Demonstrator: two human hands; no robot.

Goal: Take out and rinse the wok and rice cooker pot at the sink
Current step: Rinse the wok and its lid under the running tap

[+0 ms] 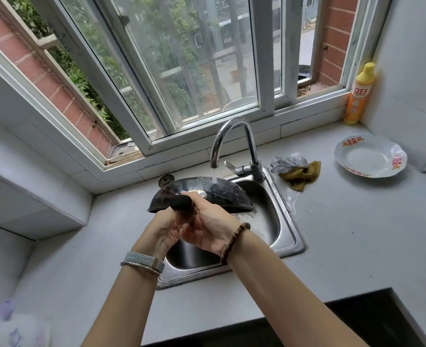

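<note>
The black wok (222,194) is tilted over the steel sink (282,221), its dark underside toward me. Water from the curved tap (232,136) runs onto its upper edge. Both hands hold the wok's dark handle (180,202): my left hand (165,230) grips it from the left and below, and my right hand (207,229) wraps it from the right. The rice cooker pot is not in view.
A grey scouring cloth (288,162) and a yellow-brown rag (300,174) lie right of the tap. A white plate (371,156) sits further right, with a yellow detergent bottle (358,96) in the corner. A window stands behind the sink. A dark hob edge (372,314) lies at the bottom right.
</note>
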